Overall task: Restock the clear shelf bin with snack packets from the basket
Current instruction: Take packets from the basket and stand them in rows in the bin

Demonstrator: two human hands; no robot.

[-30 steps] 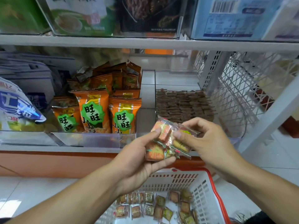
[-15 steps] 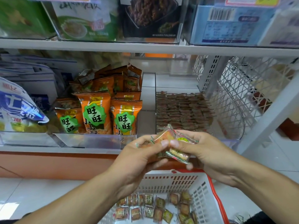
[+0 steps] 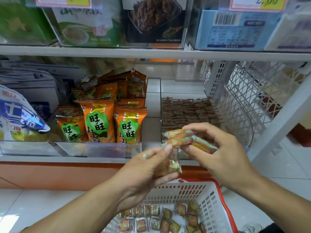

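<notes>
nearest to us, low in the view, we see the white basket (image 3: 208, 197) with its red rim, and loose snack packets (image 3: 156, 221) lying across its bottom. above the basket our two hands meet in front of the shelf edge. our left hand (image 3: 143, 174) is curled round a small bunch of packets (image 3: 170, 165), thumb and forefinger pinching at their top. our right hand (image 3: 223, 158) is clamped on a short stack of packets (image 3: 183, 138), fingers over the top and thumb underneath, the stack lying roughly level. the two bunches touch where the fingertips come together.

just behind the hands stands the clear shelf bin (image 3: 247, 140) on the lower shelf (image 3: 67, 159), partly filled with neat rows of brown packets (image 3: 186, 113); the back of it is bare. to its left, past a gap, another clear bin holds upright orange bags (image 3: 97, 120) with green labels, and further left a blue and white bag (image 3: 18, 115) leans over. to the right of the bin a white wire lattice panel (image 3: 249, 98) closes off the shelf end.

farthest off, the upper shelf (image 3: 151, 53) carries clear bins with a green pack (image 3: 84, 27), a dark pack (image 3: 153, 19) and a pale blue box (image 3: 235, 29), with price tags (image 3: 257, 3) at the top edge.
</notes>
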